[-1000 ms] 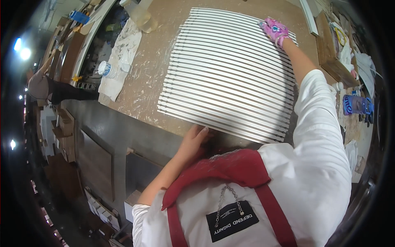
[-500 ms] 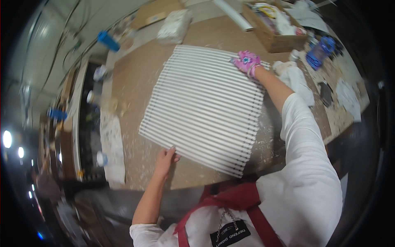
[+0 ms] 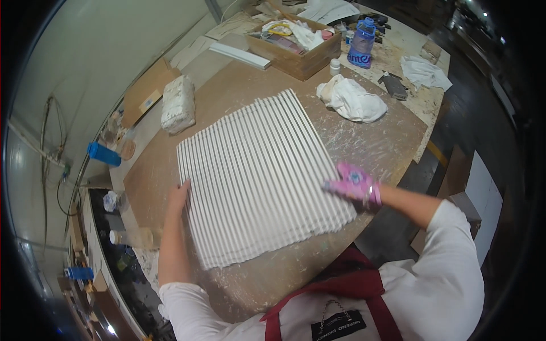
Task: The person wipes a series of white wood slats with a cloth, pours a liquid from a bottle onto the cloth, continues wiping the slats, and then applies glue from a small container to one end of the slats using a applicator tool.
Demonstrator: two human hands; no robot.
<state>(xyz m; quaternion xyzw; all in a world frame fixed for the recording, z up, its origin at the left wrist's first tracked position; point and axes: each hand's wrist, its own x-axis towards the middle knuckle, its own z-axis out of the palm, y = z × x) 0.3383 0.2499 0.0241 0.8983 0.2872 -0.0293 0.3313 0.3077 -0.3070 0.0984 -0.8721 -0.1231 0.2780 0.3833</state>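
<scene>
A white slatted panel (image 3: 256, 176), made of many narrow strips lying side by side with dark gaps, lies flat on the brown worktable. The strips run away from me, slightly tilted, and their near ends are a little uneven. My bare left hand (image 3: 180, 196) grips the panel's left edge, with its fingers partly hidden. At the right edge, near the close corner, my right hand (image 3: 357, 181) in a pink patterned glove holds the panel, thumb over the top; it is a bit blurred by motion.
The worktable (image 3: 392, 133) is scuffed with white marks. Beyond the panel are a wrapped white bundle (image 3: 178, 105), a wooden box (image 3: 301, 62) of supplies, a white strip (image 3: 239, 55) and a crumpled cloth (image 3: 352, 99). Blue bottles (image 3: 363, 42) stand farther out. A cardboard box (image 3: 463, 199) is at right.
The panel has been turned, its strips now pointing away from me instead of across. My left hand has moved to the left edge, my right hand nearer me. The view has swung too.
</scene>
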